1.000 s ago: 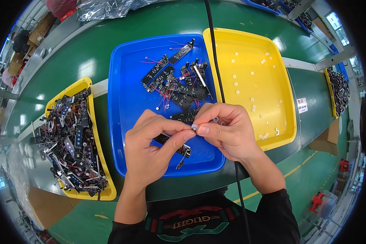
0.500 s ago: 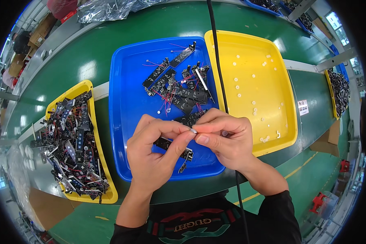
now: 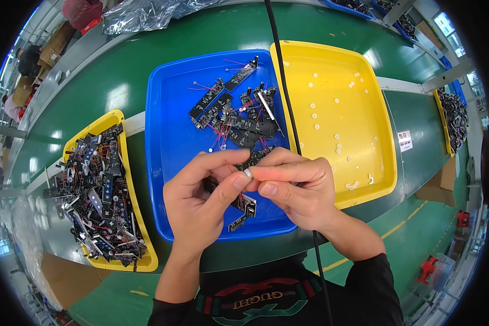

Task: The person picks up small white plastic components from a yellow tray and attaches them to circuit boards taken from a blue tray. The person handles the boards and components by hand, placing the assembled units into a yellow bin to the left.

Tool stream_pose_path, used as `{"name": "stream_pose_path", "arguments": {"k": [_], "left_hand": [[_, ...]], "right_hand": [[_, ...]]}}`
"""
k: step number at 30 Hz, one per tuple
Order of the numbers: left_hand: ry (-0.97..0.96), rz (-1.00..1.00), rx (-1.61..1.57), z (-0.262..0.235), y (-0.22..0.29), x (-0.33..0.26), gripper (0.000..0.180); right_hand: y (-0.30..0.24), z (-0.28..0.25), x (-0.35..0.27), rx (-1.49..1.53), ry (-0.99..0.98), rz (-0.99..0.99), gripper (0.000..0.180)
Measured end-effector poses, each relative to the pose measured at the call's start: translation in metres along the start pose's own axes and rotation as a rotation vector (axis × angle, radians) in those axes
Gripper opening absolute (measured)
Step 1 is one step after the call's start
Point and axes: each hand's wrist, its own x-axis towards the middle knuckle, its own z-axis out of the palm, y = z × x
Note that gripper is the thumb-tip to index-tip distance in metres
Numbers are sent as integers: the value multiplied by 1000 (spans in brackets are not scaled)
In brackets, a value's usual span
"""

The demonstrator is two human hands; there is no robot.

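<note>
A small white round piece (image 3: 248,173) sits between the fingertips of my two hands, above the blue tray (image 3: 163,201). My left hand (image 3: 196,196) pinches it with the thumb; its index finger is raised and bent over. The fingertips of my right hand (image 3: 301,187) press on the piece from the other side. A thin red wire (image 3: 228,165) shows by my left fingers. Below them is a black circuit board (image 3: 244,207), partly covered by my left hand; whether the fingers grip it is hidden. More black circuit boards (image 3: 250,126) with red wires lie piled in the tray.
On the right, a yellow tray (image 3: 383,185) holds several white round pieces (image 3: 337,136). A yellow bin (image 3: 146,255) heaped with circuit boards stands at the left. A black cable (image 3: 281,65) runs down across the view. Silver plastic film (image 3: 141,16) lies at the back.
My left index finger has lifted off the white piece and the piece shows more openly. Both hands have shifted slightly left. The board under my left hand has turned a little.
</note>
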Motion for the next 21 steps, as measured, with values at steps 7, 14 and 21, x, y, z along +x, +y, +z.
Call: {"name": "stream_pose_path", "arguments": {"k": [7, 14, 21], "left_hand": [[-22, 193, 22, -17, -2, -2, 8], [242, 453, 490, -98, 46, -33, 21], [626, 256, 951, -178, 113, -59, 17]], "right_hand": [[-17, -8, 0, 203, 101, 320, 16], [-21, -9, 8, -747, -109, 81, 16], [-13, 10, 41, -1516, -398, -168, 6]]}}
